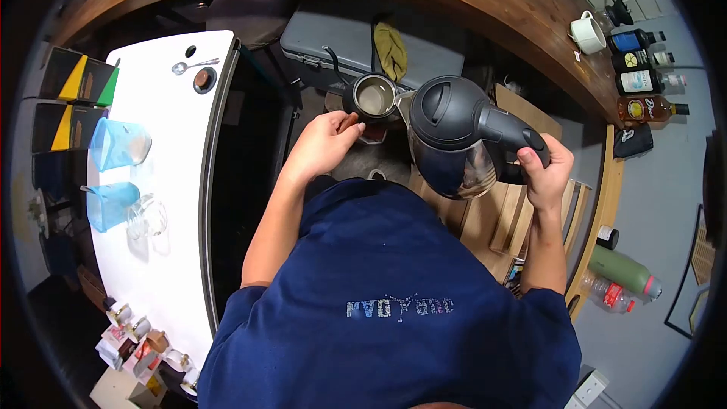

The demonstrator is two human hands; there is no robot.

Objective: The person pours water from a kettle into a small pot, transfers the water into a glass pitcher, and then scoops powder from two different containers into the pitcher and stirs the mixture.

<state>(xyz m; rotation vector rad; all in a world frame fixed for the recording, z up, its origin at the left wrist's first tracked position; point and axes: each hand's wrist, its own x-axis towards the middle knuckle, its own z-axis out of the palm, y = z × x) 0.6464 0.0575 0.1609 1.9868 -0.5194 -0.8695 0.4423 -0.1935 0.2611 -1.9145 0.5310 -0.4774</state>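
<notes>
My right hand [547, 174] is wrapped round the handle of a black-lidded electric kettle [447, 113] with a see-through body. Its spout reaches the rim of a small dark gooseneck kettle [375, 96], which has no lid on. The small kettle's thin spout points away from me, and its inside looks pale. My left hand [328, 142] closes on that kettle's wooden handle [348, 123]. A dark round lid with a wooden knob [204, 79] lies on the white table at the left, beside a metal spoon [195, 66].
On the white table [170, 235] stand two blue translucent containers [113, 201] and a glass jar [149, 216]. A grey case [318, 26] and an olive cloth [391, 51] lie ahead. Along the right, a wooden counter [530, 30] carries a white mug [587, 32] and several bottles [644, 108].
</notes>
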